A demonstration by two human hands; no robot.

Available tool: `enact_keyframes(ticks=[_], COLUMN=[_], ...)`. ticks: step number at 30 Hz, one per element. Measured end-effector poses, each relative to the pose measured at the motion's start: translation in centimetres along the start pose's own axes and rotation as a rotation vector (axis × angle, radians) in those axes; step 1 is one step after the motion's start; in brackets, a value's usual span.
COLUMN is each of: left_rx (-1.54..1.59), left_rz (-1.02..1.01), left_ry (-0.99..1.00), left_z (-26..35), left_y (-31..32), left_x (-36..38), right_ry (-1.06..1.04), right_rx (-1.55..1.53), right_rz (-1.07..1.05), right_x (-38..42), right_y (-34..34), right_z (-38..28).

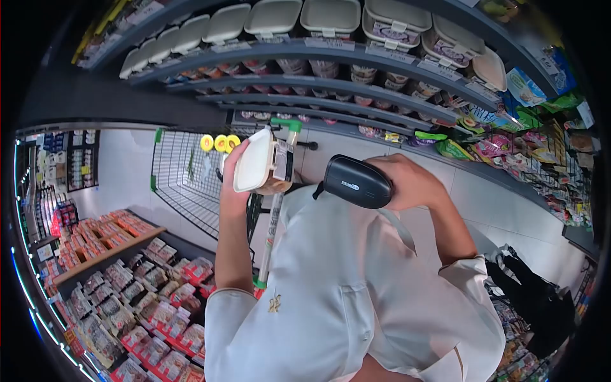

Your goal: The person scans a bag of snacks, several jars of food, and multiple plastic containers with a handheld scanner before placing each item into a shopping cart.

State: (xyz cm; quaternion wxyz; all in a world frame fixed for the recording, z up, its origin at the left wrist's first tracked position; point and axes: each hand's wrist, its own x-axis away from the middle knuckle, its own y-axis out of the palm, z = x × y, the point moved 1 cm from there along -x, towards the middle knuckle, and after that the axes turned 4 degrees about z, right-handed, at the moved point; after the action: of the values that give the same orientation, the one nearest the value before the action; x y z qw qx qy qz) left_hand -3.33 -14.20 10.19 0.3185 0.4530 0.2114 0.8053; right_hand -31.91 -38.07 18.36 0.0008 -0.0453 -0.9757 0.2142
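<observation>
My left hand [235,184] is closed around a food tub [253,164] with a cream-white lid and a dark printed label on its side. The tub is tilted, its lid facing left. My right hand [410,183] is wrapped round a rounded black device [358,183] with small white lettering and a short dark strap. The device is held in front of my chest, to the right of the tub and apart from it. Most of my right fingers are hidden behind it.
A shopping cart [181,169] with a green-trimmed handle stands left, yellow round items inside. Shelves ahead hold similar white-lidded tubs [273,18]. Bagged snacks [493,145] hang at right. Packaged goods [153,305] fill a display at lower left. A person in black [534,290] is at lower right.
</observation>
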Motion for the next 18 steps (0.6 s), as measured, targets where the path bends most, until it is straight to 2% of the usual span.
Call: enact_keyframes(ticks=[5,8,10,12,15,16,18], left_rx=[-0.074,-0.123,-0.261,-0.100,-0.095,-0.060,0.008], left_rz=[0.093,-0.019,0.132,0.090,0.115,-0.030,0.044], left_ry=[-0.181,-0.202,0.025,-0.196,-0.001,-0.226,-0.153], left_z=[-0.7,-0.7,-1.8,-1.4,-1.7,-0.2,-0.8], left_y=[-0.4,0.7,2.7,0.2,-0.3,-0.8,-1.3], left_x=[-0.8,0.4,2.3,1.5,2.6,2.2,2.4], right_ry=[-0.061,-0.058,-0.061,-0.049,-0.059,-0.068,0.019], right_rx=[0.217,0.269,0.306,0.296,0.188,0.137,-0.050], right_rz=[-0.084,-0.117,-0.137,-0.178,-0.170,-0.159,0.046], right_x=[-0.6,-1.2,-1.4,-1.9,-2.8,-3.3,-4.0], right_y=[-0.6,-0.3,-0.1,0.2,0.8,1.2,3.1], right_z=[-2.5,-2.9,-2.8,-3.2,-3.3,-3.3,-2.4])
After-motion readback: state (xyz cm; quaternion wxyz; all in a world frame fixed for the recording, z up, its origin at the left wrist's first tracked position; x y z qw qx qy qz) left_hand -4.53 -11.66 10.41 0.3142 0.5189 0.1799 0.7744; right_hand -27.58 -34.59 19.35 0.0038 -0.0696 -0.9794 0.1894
